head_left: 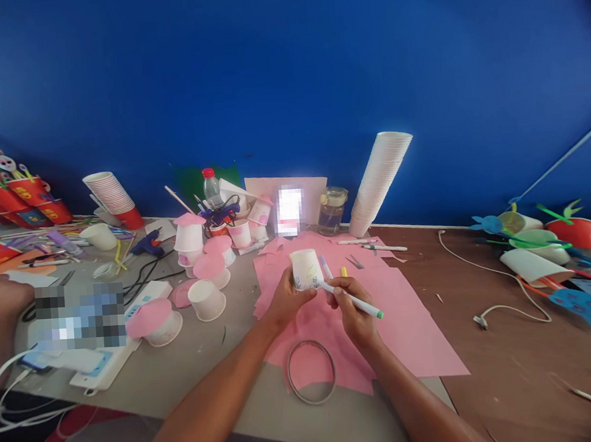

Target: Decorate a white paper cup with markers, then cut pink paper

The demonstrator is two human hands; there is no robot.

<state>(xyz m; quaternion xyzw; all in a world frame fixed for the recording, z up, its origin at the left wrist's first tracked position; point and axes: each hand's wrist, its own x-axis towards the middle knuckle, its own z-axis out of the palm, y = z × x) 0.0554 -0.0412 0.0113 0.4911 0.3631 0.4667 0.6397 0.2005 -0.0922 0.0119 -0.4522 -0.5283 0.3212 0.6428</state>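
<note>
My left hand [285,298] is closed around a small white paper cup [306,267], held upside down above the pink paper sheets [407,327]. My right hand [351,307] grips a white marker with a green end [355,301], its tip touching the cup's side, where faint coloured marks show. Two more markers, a purple one [325,266] and a yellow one [344,271], stick up behind my right hand; whether my fingers hold them I cannot tell.
A ring-shaped hoop [311,372] lies near the table edge. Cups with pink lids [156,321], a glue gun [147,243] and a bottle [212,185] crowd the left. A tall leaning cup stack [380,182] and a jar [331,210] stand behind. Another person's hand [0,306] rests far left. A white cable [499,282] runs on the right.
</note>
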